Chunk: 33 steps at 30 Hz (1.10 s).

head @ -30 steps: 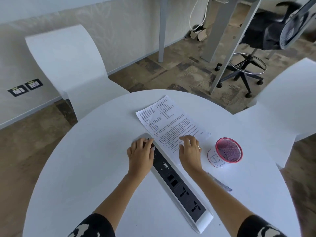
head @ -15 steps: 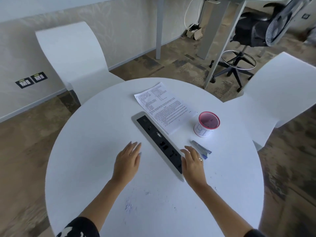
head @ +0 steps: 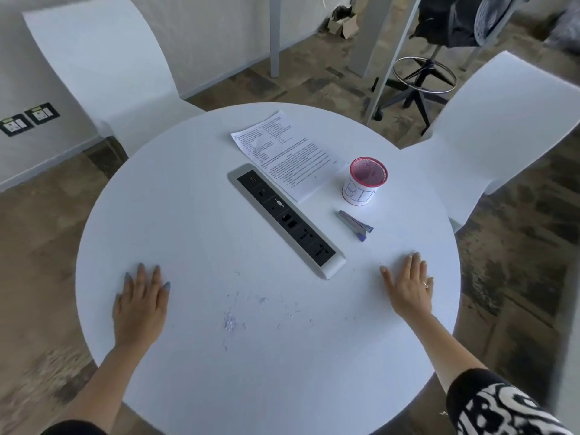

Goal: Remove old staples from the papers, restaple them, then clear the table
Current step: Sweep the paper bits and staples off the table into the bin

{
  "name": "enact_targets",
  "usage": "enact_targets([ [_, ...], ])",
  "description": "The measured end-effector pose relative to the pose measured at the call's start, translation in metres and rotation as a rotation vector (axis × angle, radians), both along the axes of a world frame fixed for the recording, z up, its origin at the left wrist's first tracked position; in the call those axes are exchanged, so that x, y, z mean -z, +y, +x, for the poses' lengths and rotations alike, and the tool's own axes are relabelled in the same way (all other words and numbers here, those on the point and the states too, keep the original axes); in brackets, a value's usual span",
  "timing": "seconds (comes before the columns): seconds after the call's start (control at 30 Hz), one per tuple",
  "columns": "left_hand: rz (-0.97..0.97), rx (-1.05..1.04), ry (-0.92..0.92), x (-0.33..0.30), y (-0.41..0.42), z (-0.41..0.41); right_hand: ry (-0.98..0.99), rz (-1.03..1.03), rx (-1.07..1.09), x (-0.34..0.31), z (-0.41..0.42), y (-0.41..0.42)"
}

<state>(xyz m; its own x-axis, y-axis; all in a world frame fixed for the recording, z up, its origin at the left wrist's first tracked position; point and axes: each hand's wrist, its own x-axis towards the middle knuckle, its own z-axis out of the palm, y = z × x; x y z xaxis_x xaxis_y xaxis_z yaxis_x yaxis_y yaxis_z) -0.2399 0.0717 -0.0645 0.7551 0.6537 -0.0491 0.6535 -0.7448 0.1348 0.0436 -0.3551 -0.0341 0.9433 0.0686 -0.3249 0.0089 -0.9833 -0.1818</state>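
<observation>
Hands: left [head: 139,304], right [head: 408,285] flat, fingers spread, empty; one stapler [head: 356,224], one bin [head: 364,180].

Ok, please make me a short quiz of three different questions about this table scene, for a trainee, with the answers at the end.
1. True or false: the stapler lies on top of the papers.
2. Which thing stands closest to the mesh cup marked BIN? A) the left hand B) the papers C) the small scraps
3. Fill in: both hands rest flat on the ____, and they hold nothing.

Key
1. False. It lies on the bare table, between the cup and the right hand.
2. B.
3. Table.
</observation>
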Motion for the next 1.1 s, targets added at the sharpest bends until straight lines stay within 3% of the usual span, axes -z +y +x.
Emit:
enact_targets([
  [0.27,0.008,0.034,-0.002,0.005,-0.014,-0.007,-0.113,-0.066,-0.393,0.017,-0.042,0.022],
  [0.47,0.011,0.066,-0.046,0.002,-0.017,-0.013,-0.16,-0.043,-0.568,0.017,-0.074,0.042],
  [0.57,-0.027,0.055,-0.076,-0.002,-0.019,-0.013,-0.159,0.011,-0.571,0.017,-0.087,0.046],
  [0.73,-0.039,0.036,-0.116,-0.001,-0.019,-0.013,-0.15,0.228,-0.395,0.009,-0.076,0.054],
  [1.1,-0.06,0.013,-0.14,0.001,-0.018,-0.015,-0.101,-0.004,-0.44,0.012,-0.074,0.064],
])
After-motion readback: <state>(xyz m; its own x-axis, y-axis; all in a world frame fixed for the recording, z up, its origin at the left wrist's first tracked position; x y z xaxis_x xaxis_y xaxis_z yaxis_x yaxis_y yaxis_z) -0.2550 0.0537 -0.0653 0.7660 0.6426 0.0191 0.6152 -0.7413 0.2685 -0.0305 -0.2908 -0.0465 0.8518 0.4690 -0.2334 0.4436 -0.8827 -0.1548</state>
